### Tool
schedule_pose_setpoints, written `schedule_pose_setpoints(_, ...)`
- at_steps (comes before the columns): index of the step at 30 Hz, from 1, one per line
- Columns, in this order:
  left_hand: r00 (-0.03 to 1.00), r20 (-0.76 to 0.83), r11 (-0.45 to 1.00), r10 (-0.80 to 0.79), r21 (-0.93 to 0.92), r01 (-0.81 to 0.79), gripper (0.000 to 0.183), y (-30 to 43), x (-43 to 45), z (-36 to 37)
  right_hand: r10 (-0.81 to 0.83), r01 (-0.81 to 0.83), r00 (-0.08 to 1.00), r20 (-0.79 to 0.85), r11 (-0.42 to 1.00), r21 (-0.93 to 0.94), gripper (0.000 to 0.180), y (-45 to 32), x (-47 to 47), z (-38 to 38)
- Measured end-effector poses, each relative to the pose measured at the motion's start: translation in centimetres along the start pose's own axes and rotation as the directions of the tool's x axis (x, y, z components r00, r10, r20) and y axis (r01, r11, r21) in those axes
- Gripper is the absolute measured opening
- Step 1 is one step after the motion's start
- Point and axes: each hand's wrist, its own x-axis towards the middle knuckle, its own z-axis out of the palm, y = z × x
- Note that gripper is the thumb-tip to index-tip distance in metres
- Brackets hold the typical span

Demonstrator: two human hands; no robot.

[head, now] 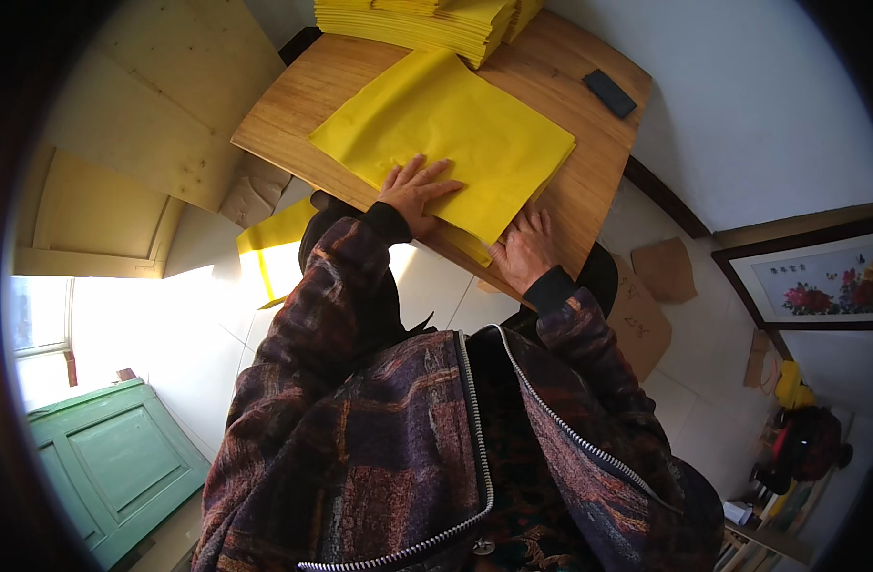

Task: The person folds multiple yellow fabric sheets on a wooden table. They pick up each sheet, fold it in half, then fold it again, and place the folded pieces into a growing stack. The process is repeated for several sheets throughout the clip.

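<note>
Turned at an angle near the front edge of the wooden table (586, 186) lies a large yellow sheet (472, 129), paper or thin fabric. Another yellow layer peeks out beneath its near corner. My left hand (416, 187) rests palm down on the sheet's near left edge, fingers spread. At the right near edge is my right hand (526, 243); its thumb is beside the corner and its fingers touch the edge. Whether those fingers pinch a layer is unclear. Behind the sheet, a thick stack of folded yellow sheets (422, 32) stands at the table's far side.
A dark rectangular object (609, 94) lies toward the table's right rear, near the white wall (751, 107). Another yellow piece (275, 250) hangs or lies low at left. Flattened cardboard (636, 322) is on the tiled floor at right, near a framed flower picture (822, 282).
</note>
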Motion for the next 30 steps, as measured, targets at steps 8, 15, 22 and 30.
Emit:
schedule_pose_setpoints(8, 0.999, -0.040, 0.998, -0.036, -0.050, 0.034, 0.042, -1.1, 0.6, 1.6, -0.052, 0.063, 0.991, -0.124, 0.994, 0.085, 0.054, -0.1, -3.9, -0.3)
schedule_pose_setpoints(15, 0.998, -0.067, 0.995, -0.014, -0.096, 0.007, 0.041, -1.3, 0.7, 1.8, -0.036, 0.038, 0.998, -0.043, 0.998, 0.040, 0.057, -0.6, -1.3, -0.1)
schedule_pose_setpoints(22, 1.000, -0.004, 0.999, 0.030, -0.012, -0.030, 0.057, -0.3, -0.1, 0.0, 0.005, -0.004, 0.999, 0.036, 1.000, -0.025, 0.056, -0.5, -0.3, -0.7)
schedule_pose_setpoints(30, 0.997, -0.080, 0.999, -0.006, -0.041, 0.002, 0.040, -1.4, 0.7, 2.0, -0.046, 0.058, 0.990, -0.135, 0.995, 0.083, 0.055, 0.2, -2.7, -0.3)
